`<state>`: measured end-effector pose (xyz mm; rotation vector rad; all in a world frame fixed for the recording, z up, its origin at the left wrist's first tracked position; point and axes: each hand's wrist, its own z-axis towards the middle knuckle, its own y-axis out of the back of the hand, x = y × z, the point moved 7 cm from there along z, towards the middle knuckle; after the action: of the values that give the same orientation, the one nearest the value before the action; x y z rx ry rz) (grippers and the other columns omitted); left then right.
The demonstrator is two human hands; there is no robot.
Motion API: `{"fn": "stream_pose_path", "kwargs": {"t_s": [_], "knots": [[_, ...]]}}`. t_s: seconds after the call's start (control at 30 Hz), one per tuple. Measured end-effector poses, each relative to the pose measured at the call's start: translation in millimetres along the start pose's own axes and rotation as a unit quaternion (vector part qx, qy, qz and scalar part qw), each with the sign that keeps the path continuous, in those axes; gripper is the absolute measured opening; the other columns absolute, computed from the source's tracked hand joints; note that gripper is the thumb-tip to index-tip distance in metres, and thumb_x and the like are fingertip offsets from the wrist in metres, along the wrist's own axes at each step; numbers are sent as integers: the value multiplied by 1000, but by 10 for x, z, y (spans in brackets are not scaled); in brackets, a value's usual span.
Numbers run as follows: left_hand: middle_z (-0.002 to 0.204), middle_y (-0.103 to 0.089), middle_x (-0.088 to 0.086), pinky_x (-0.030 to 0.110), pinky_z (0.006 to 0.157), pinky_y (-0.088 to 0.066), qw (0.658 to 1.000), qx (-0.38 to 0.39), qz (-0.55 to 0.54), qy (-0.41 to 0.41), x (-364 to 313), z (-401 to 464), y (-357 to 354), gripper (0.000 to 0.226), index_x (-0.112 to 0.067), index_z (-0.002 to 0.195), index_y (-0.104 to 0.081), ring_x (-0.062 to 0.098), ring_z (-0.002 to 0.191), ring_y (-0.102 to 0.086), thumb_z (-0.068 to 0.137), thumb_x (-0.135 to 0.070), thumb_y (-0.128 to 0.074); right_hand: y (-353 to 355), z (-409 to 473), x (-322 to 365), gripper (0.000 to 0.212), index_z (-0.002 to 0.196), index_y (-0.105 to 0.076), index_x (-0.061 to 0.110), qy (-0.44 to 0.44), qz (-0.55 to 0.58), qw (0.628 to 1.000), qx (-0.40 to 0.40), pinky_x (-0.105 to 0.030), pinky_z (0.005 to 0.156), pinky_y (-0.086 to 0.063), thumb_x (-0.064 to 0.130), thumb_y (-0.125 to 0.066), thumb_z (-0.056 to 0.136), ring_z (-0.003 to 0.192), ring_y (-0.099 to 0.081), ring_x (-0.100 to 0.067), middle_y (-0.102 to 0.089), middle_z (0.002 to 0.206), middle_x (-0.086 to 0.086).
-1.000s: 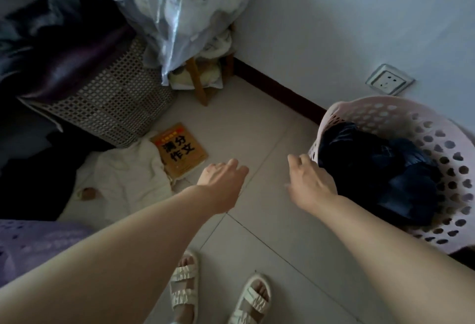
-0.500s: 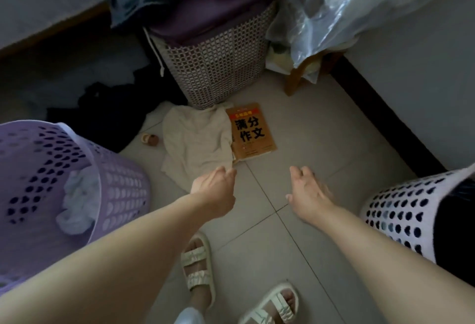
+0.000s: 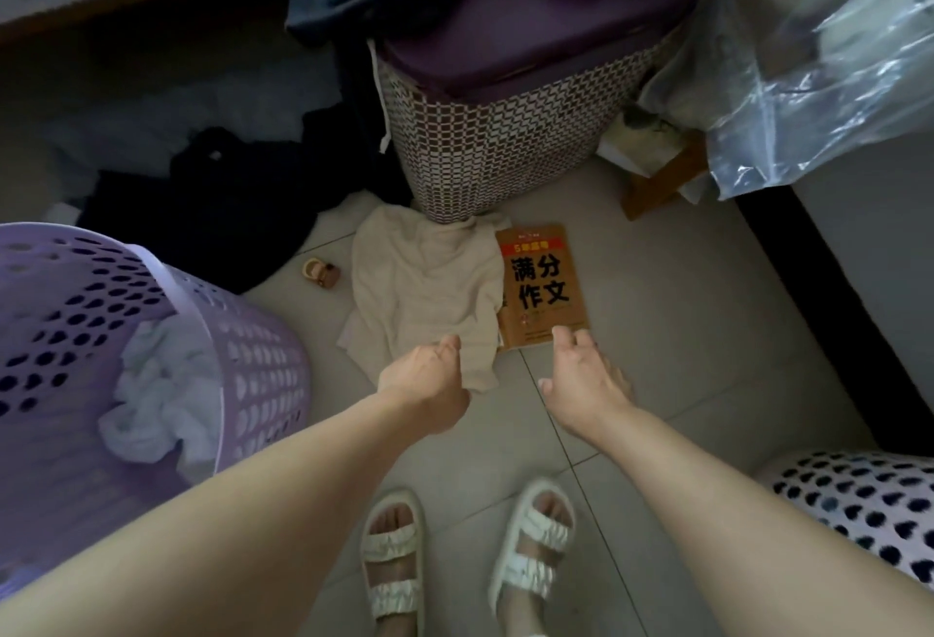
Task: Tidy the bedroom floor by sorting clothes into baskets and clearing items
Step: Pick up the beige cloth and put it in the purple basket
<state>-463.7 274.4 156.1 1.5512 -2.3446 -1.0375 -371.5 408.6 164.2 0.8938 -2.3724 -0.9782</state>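
- The left hand [image 3: 423, 386] reaches forward over the tiled floor [image 3: 657, 384], fingers loosely curled and holding nothing; whether it touches the cloth beneath it cannot be told.
- The right hand [image 3: 581, 384] reaches forward alongside it, fingers relaxed and slightly spread, gripping nothing.
- A beige garment [image 3: 424, 288] lies crumpled on the floor just ahead of the left hand, its near edge under that hand's fingers.
- An orange book [image 3: 543, 283] with large black characters lies flat just ahead of the right hand, its left edge tucked under the beige garment.
- A purple basket [image 3: 242, 333] with punched holes stands to the left of the left hand; white clothes [image 3: 161, 394] sit bunched inside it.
- A white basket [image 3: 859, 500] with dark holes shows only partly, to the right of the right arm.
- A woven hamper [image 3: 485, 151] stands beyond both hands, touching the garment's far edge, with dark and purple fabric piled on top.
- Black clothes [image 3: 222, 202] lie on the floor ahead and to the left of the left hand.
- A small tan object [image 3: 320, 271], too small to identify, lies between the black clothes and the beige garment.
- Clear plastic bags [image 3: 819, 80] hang ahead and to the right of the right hand.
- Two feet in white sandals [image 3: 530, 550] stand behind the hands.
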Motion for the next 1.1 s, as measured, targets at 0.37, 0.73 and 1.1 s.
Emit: {"fn": "stream_pose_path", "kwargs": {"t_s": [0.37,0.73,1.1], "knots": [[134,-40,10,39,98,-41,989,29,-61,132,522,930,-285,59,-17,136,-31,29,124,-47,87,-34,-60,-554,1142,480,58,134,-31,10,111,-79,989,58,-40,90,-43,12,-60,84,116,-46,-34,-35,134,-15],[143,-18,11,41,90,-44,983,-33,-78,160,1320,2224,-1318,89,-38,146,-4,33,118,-44,83,-38,-66,-1668,2450,826,88,149,-4,27,206,-135,969,14,-40,100,-37,1,-56,84,131,-31,-31,-1,156,-6],[126,-39,13,35,73,-36,981,-125,-101,111,1392,2893,-1546,39,-25,133,-32,35,104,-54,95,-17,-33,-2076,3079,902,31,129,-41,13,204,-204,957,-7,-39,86,-41,16,-39,98,123,-36,-34,-9,152,-17]]}}
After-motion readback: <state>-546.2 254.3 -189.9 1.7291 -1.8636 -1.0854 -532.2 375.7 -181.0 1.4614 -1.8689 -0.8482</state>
